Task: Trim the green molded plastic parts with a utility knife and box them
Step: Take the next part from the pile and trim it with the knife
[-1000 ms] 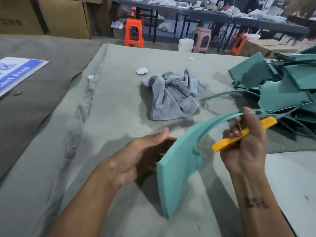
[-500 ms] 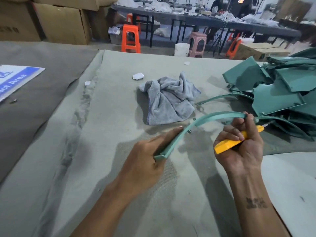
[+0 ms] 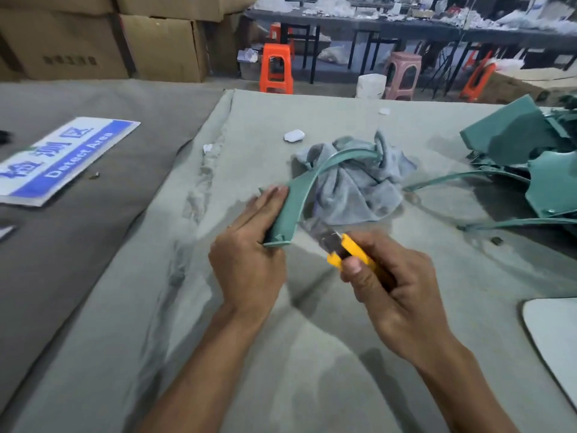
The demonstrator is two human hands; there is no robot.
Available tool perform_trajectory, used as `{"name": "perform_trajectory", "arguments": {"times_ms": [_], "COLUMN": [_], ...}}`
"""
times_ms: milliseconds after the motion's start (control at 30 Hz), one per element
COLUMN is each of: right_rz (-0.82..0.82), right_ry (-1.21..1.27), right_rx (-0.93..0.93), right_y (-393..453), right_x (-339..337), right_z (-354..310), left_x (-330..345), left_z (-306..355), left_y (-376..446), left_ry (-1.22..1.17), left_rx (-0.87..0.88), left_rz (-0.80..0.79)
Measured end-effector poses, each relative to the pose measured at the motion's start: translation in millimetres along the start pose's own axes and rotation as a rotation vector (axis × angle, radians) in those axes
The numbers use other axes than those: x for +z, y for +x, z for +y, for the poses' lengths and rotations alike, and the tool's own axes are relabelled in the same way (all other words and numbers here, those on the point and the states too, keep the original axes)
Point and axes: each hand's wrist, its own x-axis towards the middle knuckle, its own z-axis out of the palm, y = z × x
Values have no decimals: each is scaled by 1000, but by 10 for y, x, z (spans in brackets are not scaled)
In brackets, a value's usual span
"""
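Green part (image 3: 288,210) gripped at its edge — yellow knife (image 3: 349,253) just beside.

landmark: crumpled grey cloth towel (image 3: 352,185) on the grey felt table cover (image 3: 131,307)
left of towel: small white oval case (image 3: 294,135)
far left of towel: blue-and-white "Detect Area" sign (image 3: 59,159)
beyond towel: orange plastic stool (image 3: 276,67), pink plastic stool (image 3: 402,75), brown cardboard boxes (image 3: 103,39)
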Motion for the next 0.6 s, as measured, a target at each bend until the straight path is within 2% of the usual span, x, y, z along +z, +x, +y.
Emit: {"name": "perform_trajectory", "arguments": {"times_ms": [167, 300, 367, 467, 533, 600], "right_rz": [-4, 75, 121, 37, -2, 97], "right_ry": [-37, -140, -200, -106, -92, -173], "right_rx": [-47, 18, -9, -128, -132, -67], "right_y": [-29, -10, 7, -1, 3, 14], "right_x": [122, 26, -18, -103, -113, -93], "right_z": [30, 141, 162, 140, 165, 228], "left_x": [11, 36, 44, 57, 57, 51], "left_z": [33, 29, 3, -22, -34, -47], "left_y": [-34, -43, -43, -61, -62, -53], "left_ry": [75, 120, 133, 123, 122, 131], "left_rx": [76, 125, 129, 156, 192, 214], "left_rz": [-90, -68, -59, -68, -70, -67]}}
